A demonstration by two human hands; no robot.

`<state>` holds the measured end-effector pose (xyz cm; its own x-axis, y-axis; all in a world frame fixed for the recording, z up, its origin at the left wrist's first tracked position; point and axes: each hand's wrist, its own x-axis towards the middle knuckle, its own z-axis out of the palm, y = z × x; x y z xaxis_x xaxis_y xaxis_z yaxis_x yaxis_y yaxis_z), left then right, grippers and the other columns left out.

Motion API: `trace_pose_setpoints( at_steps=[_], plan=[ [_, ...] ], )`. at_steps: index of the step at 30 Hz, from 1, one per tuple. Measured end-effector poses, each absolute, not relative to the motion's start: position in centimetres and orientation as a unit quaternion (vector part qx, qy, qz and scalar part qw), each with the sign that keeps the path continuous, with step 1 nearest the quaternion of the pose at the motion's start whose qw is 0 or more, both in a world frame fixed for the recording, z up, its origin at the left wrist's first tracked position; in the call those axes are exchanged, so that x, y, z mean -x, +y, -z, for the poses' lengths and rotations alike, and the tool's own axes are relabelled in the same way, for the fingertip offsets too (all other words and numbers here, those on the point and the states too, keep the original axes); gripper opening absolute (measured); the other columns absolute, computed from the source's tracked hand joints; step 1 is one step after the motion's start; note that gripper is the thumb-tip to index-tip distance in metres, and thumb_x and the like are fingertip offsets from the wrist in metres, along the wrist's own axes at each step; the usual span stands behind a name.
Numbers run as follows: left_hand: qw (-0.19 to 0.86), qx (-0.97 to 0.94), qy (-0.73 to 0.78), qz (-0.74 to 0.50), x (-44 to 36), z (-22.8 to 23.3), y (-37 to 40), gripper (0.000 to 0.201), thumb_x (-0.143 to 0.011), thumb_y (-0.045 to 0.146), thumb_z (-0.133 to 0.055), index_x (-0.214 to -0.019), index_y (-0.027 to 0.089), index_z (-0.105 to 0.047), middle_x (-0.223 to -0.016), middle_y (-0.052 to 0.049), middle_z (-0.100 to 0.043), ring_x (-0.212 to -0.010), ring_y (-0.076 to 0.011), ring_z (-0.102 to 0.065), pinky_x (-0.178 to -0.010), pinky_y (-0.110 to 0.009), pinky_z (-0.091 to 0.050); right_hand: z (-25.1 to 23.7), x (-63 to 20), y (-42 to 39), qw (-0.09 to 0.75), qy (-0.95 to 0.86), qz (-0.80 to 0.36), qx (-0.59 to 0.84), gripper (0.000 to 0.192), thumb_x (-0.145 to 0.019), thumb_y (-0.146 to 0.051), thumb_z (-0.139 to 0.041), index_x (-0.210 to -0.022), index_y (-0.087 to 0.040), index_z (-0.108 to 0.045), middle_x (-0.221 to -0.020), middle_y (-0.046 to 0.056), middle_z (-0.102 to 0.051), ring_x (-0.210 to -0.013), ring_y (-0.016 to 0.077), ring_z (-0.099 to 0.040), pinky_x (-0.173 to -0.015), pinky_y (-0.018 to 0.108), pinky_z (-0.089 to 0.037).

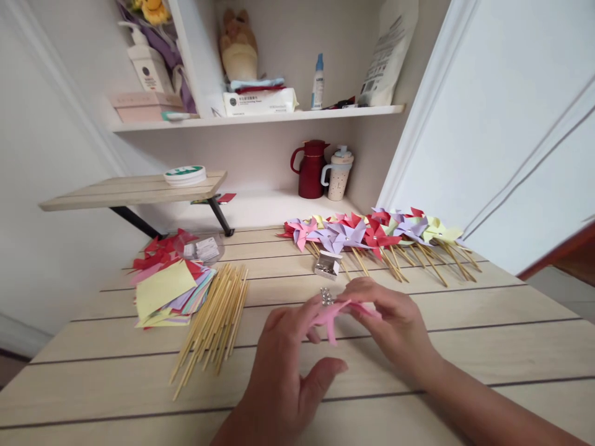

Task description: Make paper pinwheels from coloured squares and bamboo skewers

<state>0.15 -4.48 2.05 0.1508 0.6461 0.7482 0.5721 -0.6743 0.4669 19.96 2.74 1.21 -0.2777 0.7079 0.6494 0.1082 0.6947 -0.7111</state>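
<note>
At the near middle of the wooden table [465, 347], my left hand [283, 371] and right hand [395, 322] pinched a folded pink paper [331, 316] between closed fingertips, the left thumb spread loose below. Small silver pins [326, 297] lay just beyond it. Bamboo sticks [214, 322] and stacked coloured sheets [167, 288] sat left; finished pinwheels [376, 232] fanned across the far right.

On the bench [465, 322], the paper stack [170, 291] lies far left, with the wooden sticks [214, 322] just to its right. The finished pinwheels [376, 238] lie in a row behind and right. The small pin box [327, 265] sits just before them, behind both hands.
</note>
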Motion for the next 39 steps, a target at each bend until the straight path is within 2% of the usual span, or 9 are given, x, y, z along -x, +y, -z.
trace_pose_setpoints(
  at_steps=[3,6,9,15,19,23,27,32,39],
  plan=[
    [0.092,-0.779,0.386,-0.486,0.2,-2.5,-4.7,0.047,-0.097,0.038,-0.053,-0.14,0.023,-0.045,-0.099,-0.007,-0.069,-0.082,-0.0176,-0.065,-0.08,-0.035,-0.054,-0.7,-20.0,3.4,0.515,-0.702,-0.332,0.363,0.008,-0.085,-0.032,-0.073,-0.086,-0.024,-0.074,-0.079,0.003,-0.072,-0.074,0.0203,-0.066,-0.066,0.032,-0.052],
    [0.064,-0.807,0.385,-0.442,0.5,-3.1,-5.5,0.017,-0.095,0.024,-0.054,-0.11,0.021,-0.063,-0.086,-0.003,-0.07,-0.078,-0.0166,-0.064,-0.077,-0.033,-0.052,-0.3,-19.9,3.8,0.507,-0.678,-0.367,0.386,0.016,-0.082,-0.039,-0.075,-0.084,-0.023,-0.074,-0.08,0.004,-0.072,-0.076,0.0221,-0.066,-0.07,0.035,-0.052],
    [0.004,-0.835,0.378,-0.399,1.2,-3.5,-7.0,0.011,-0.092,0.012,-0.056,-0.089,0.02,-0.064,-0.075,0.0,-0.069,-0.069,-0.0144,-0.063,-0.073,-0.032,-0.051,0.0,-19.7,3.8,0.51,-0.659,-0.393,0.389,0.018,-0.079,-0.04,-0.077,-0.084,-0.023,-0.074,-0.082,0.004,-0.072,-0.078,0.0229,-0.067,-0.072,0.036,-0.052],
    [-0.088,-0.798,0.415,-0.427,6.7,-5.4,-9.9,0.02,-0.088,0.008,-0.058,-0.101,0.021,-0.067,-0.079,-0.001,-0.072,-0.07,-0.0143,-0.065,-0.072,-0.03,-0.051,0.1,-19.1,3.5,0.505,-0.661,-0.385,0.4,0.024,-0.077,-0.044,-0.078,-0.083,-0.021,-0.075,-0.083,0.006,-0.073,-0.079,0.0238,-0.065,-0.072,0.036,-0.051],
    [-0.114,-0.655,0.56,-0.494,9.5,-7.9,-10.9,0.011,-0.09,0.021,-0.06,-0.092,0.023,-0.071,-0.079,0.0,-0.074,-0.071,-0.0147,-0.067,-0.069,-0.027,-0.05,0.4,-18.9,3.8,0.501,-0.655,-0.393,0.407,0.027,-0.074,-0.047,-0.079,-0.082,-0.021,-0.075,-0.082,0.006,-0.072,-0.077,0.0239,-0.065,-0.07,0.035,-0.052],
    [0.033,-0.514,0.671,-0.533,9.7,-9.6,-9.5,0.024,-0.09,0.038,-0.056,-0.083,0.021,-0.072,-0.067,0.002,-0.066,-0.05,-0.0114,-0.054,-0.051,-0.024,-0.043,0.6,-19.0,4.1,0.508,-0.649,-0.399,0.402,0.027,-0.074,-0.047,-0.078,-0.082,-0.021,-0.075,-0.081,0.006,-0.072,-0.076,0.0231,-0.065,-0.069,0.034,-0.052],
    [0.197,-0.551,0.685,-0.434,10.3,-7.8,-5.5,0.027,-0.088,0.041,-0.054,-0.088,0.02,-0.071,-0.07,0.001,-0.066,-0.056,-0.0141,-0.056,-0.054,-0.024,-0.043,0.7,-19.1,3.9,0.508,-0.654,-0.393,0.401,0.026,-0.075,-0.046,-0.078,-0.082,-0.022,-0.076,-0.081,0.005,-0.072,-0.077,0.023,-0.065,-0.07,0.034,-0.052],
    [0.057,-0.585,0.765,-0.264,12.1,-4.1,-1.9,0.022,-0.088,0.023,-0.05,-0.084,0.019,-0.072,-0.09,-0.005,-0.07,-0.081,-0.0197,-0.063,-0.068,-0.028,-0.039,0.3,-19.0,3.4,0.488,-0.671,-0.398,0.39,0.025,-0.077,-0.046,-0.076,-0.084,-0.022,-0.076,-0.082,0.006,-0.072,-0.078,0.0228,-0.065,-0.07,0.033,-0.051],
    [-0.051,-0.562,0.81,-0.161,12.5,-2.7,-1.6,0.029,-0.096,0.028,-0.043,-0.091,0.02,-0.071,-0.101,-0.007,-0.068,-0.083,-0.0202,-0.064,-0.064,-0.03,-0.032,0.3,-19.4,3.4,0.46,-0.678,-0.405,0.406,0.028,-0.079,-0.048,-0.073,-0.088,-0.022,-0.077,-0.083,0.006,-0.072,-0.079,0.023,-0.065,-0.07,0.033,-0.051]
  ],
)
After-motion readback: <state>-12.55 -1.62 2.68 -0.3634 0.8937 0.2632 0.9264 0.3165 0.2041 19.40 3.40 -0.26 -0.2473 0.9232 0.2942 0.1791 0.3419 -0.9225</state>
